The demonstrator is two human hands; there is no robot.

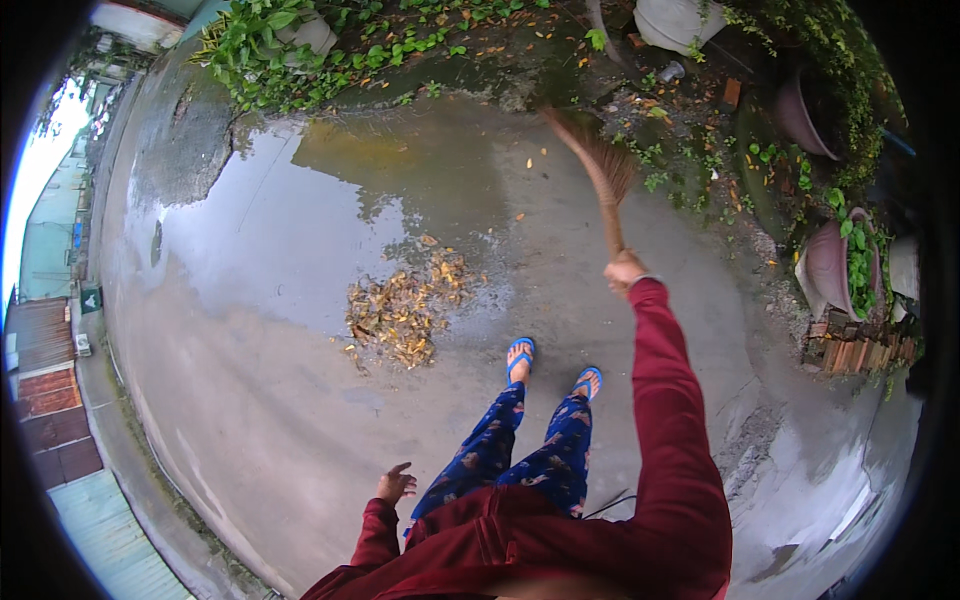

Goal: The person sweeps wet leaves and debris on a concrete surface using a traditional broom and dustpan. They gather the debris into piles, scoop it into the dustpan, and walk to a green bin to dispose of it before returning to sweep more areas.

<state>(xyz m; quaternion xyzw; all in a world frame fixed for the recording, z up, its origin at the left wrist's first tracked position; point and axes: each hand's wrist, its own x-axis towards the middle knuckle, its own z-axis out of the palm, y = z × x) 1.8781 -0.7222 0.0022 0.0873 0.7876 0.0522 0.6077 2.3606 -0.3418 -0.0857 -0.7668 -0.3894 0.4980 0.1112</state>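
My right hand (625, 272) is wrapped round the handle of a straw broom (602, 170), my arm stretched out ahead. The broom's bristles fan out at the far end, by the edge of the wet pavement where soil and weeds begin. Low on my left side, my left hand (397, 484) hangs with its fingers apart and holds nothing. A heap of yellow and brown fallen leaves (405, 305) lies on the wet ground, ahead and to the left of my feet.
A broad shallow puddle (290, 230) spreads beyond and beside the leaves. Planter pots (840, 262) and stacked bricks (865, 352) stand along the right. Leafy plants (265, 60) grow at the far edge, near a pale sack-like container (678, 22). Corrugated metal sheets (60, 400) line the left.
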